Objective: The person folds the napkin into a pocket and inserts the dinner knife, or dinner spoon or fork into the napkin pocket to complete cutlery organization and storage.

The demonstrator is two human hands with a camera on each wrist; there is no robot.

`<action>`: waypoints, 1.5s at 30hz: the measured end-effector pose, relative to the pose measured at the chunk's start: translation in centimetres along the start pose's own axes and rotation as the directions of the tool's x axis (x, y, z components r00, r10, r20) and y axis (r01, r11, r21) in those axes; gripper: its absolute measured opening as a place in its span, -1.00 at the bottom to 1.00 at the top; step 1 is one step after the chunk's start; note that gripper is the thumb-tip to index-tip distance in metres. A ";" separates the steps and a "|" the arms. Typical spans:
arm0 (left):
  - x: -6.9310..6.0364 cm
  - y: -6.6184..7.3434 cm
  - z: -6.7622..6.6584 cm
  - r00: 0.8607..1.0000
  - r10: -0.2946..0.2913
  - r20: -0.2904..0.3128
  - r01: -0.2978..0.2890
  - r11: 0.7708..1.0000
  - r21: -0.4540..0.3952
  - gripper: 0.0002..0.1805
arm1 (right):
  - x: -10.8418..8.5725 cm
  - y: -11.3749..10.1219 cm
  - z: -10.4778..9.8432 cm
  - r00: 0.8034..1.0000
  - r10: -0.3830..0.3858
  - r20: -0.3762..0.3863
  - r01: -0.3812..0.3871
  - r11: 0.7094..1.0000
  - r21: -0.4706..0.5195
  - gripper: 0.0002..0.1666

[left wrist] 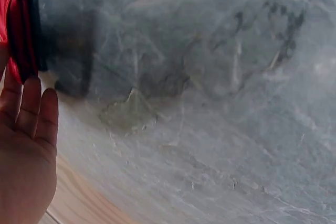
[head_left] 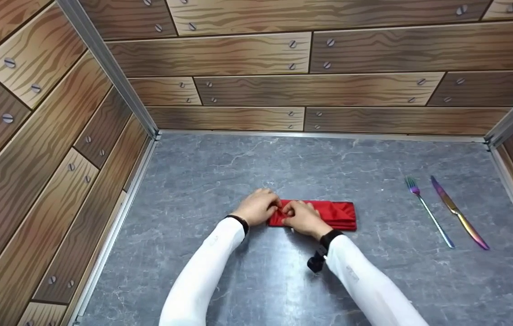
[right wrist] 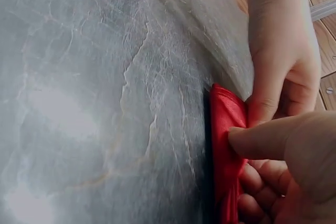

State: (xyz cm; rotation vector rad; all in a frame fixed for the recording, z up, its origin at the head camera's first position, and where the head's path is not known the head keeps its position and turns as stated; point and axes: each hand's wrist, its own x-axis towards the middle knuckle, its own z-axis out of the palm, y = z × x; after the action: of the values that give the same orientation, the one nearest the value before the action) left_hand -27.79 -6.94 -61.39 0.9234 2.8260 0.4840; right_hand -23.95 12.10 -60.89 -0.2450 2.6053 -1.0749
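A red cloth (head_left: 340,215), folded into a long flat strip, lies crosswise on the grey marbled table. Its left end is between the fingers and thumb of my left hand (head_left: 258,207). Just beside it, my right hand (head_left: 304,219) pinches the same cloth from the near side. Seen from the right wrist, the right thumb lies on the cloth's (right wrist: 226,114) face, with the other fingers curled behind it. From the left wrist, only the cloth's layered edge (left wrist: 21,30) shows at the fingertips; the left thumb is mostly hidden there.
To the right, a rainbow-coloured fork (head_left: 428,210) and a matching knife (head_left: 458,213) lie side by side at a slant on the table (head_left: 220,167). Wood-patterned walls (head_left: 247,90) enclose the table at the back, left and right.
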 end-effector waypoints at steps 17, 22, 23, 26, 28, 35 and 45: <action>-0.1 3.7 2.2 0.993 0.106 0.058 -0.116 0.972 0.205 -0.35 | -4.4 9.0 -5.9 0.959 -0.265 -0.104 0.181 0.849 -0.496 -0.21; 1.0 3.8 4.0 0.992 -0.005 0.127 -0.020 0.981 0.195 -0.27 | -4.8 10.1 -4.8 0.956 -0.290 -0.047 0.214 0.798 -0.563 -0.08; 1.1 3.7 4.3 0.992 -0.022 0.126 -0.002 0.983 0.185 -0.27 | -4.9 10.3 -4.6 0.954 -0.295 -0.049 0.215 0.789 -0.575 -0.07; 1.3 3.7 4.8 0.990 -0.067 0.123 0.048 0.987 0.152 -0.26 | -5.0 10.8 -4.3 0.953 -0.301 -0.041 0.220 0.775 -0.592 -0.05; 1.3 3.6 5.0 0.990 -0.089 0.114 0.072 0.987 0.140 -0.27 | -5.0 11.0 -4.2 0.952 -0.303 -0.033 0.227 0.777 -0.587 -0.04; 1.0 4.0 5.6 0.987 -0.130 0.094 0.103 0.963 0.251 -0.27 | -4.9 11.6 -3.9 0.953 -0.300 -0.032 0.227 0.782 -0.581 -0.01; 0.8 4.0 6.3 0.994 -0.108 0.020 0.096 0.940 0.328 -0.23 | -4.8 11.9 -3.6 0.953 -0.299 -0.046 0.215 0.776 -0.593 0.01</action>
State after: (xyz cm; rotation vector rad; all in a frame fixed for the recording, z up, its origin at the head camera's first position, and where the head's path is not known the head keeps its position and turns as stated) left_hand -24.85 -1.72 -66.00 0.8172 2.9529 -0.0192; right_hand -21.17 24.18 -65.83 -0.7082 3.0313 -0.3197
